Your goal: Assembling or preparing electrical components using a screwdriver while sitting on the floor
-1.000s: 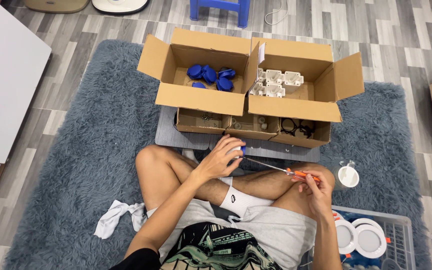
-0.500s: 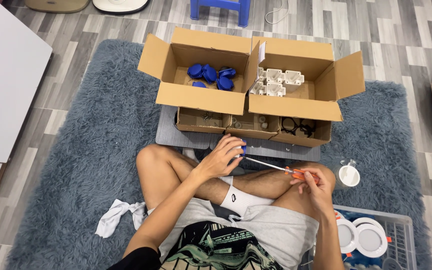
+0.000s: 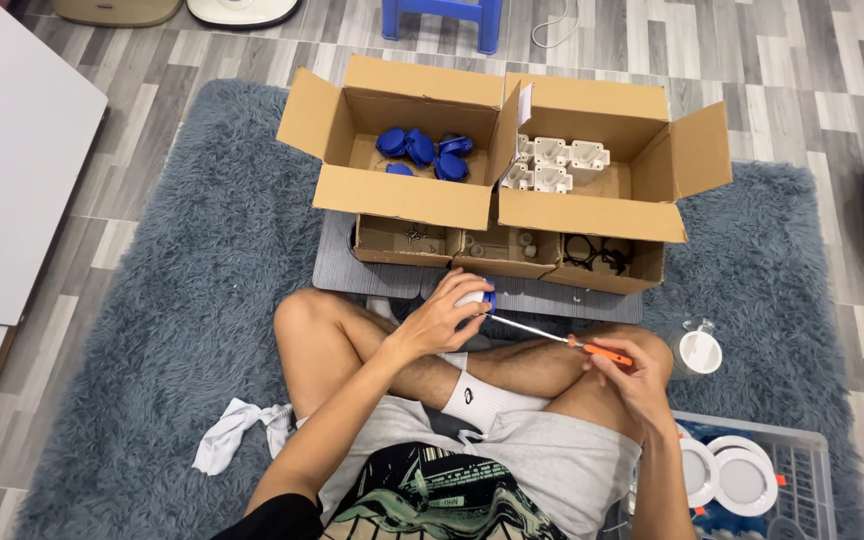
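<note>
Your left hand (image 3: 439, 322) clenches a white-and-blue part (image 3: 476, 298) just before the boxes; your right hand (image 3: 629, 378) grips the screwdriver (image 3: 560, 341), tip touching it. Left box (image 3: 404, 192) holds blue parts (image 3: 422, 152), right box (image 3: 592, 212) white ones (image 3: 555, 162). Nothing has shifted.

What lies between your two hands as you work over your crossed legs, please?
In the head view, the screwdriver spans the gap: its orange handle in the right hand, its metal shaft reaching to the small white-and-blue part in the left hand.
</note>
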